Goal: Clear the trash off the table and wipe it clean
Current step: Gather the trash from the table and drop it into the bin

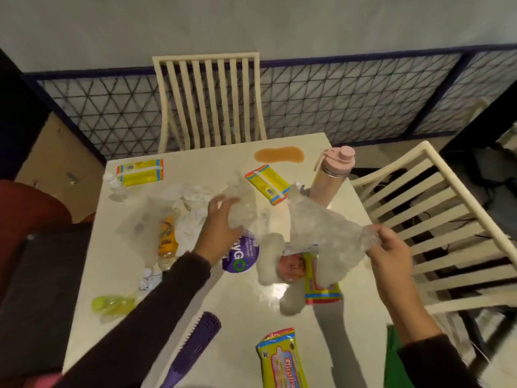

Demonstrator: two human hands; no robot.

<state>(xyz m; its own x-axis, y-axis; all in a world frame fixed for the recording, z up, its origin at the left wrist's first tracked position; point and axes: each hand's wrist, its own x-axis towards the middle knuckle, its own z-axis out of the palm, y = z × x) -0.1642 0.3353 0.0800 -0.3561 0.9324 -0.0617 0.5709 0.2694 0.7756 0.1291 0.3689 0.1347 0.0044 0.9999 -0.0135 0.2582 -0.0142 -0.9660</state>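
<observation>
Littered cream table [240, 309], tiled wall [335, 102] behind — left grip [218, 222] holds clear wrapper [242, 200], right grip [389, 253] pinches plastic bag [321, 228].

The cream glossy bench [237, 306] carries an orange-brown spill [278, 154] near its upper edge. A pink-capped bottle [334, 175] stands at upper right and a yellow packet [140, 172] lies upper left. Crumpled white paper [193, 211] lies left of centre, and a purple comb [193, 345] at the bottom.
</observation>
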